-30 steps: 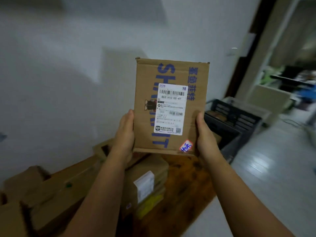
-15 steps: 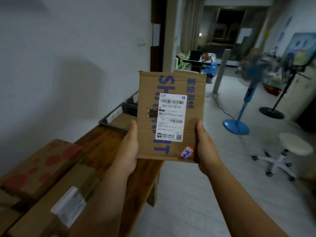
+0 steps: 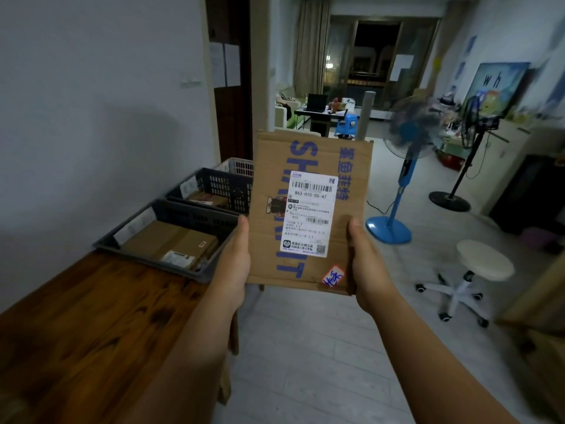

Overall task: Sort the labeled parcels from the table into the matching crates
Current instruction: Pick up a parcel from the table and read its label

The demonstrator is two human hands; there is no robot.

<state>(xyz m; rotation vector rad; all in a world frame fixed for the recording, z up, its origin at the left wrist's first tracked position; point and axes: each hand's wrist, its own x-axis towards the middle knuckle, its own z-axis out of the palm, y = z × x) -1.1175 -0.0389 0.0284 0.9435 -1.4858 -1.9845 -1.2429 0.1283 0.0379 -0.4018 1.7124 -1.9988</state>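
I hold a flat brown cardboard parcel [image 3: 351, 191] upright in front of me, its face toward the camera. It carries blue print, a white shipping label reading 863-H10-00-47 and a small red-edged sticker at the lower right. My left hand [image 3: 234, 264] grips its left edge and my right hand [image 3: 365, 264] grips its right edge. To the left, a dark grey crate [image 3: 171, 209] on the wooden table [image 3: 91, 325] holds brown parcels. Behind it stand a second dark crate [image 3: 214, 183] with a parcel inside and a white crate [image 3: 238, 166], partly hidden by the parcel I hold.
The crates line the table's far end against the white wall. A blue standing fan [image 3: 403, 166], a black fan stand [image 3: 458, 175] and a white wheeled stool [image 3: 477, 270] occupy the tiled floor on the right. A doorway leads to a further room.
My view has swung right, from the stacked parcels on the table to the crates and the room. The parcel stays upright in both hands, same grip.
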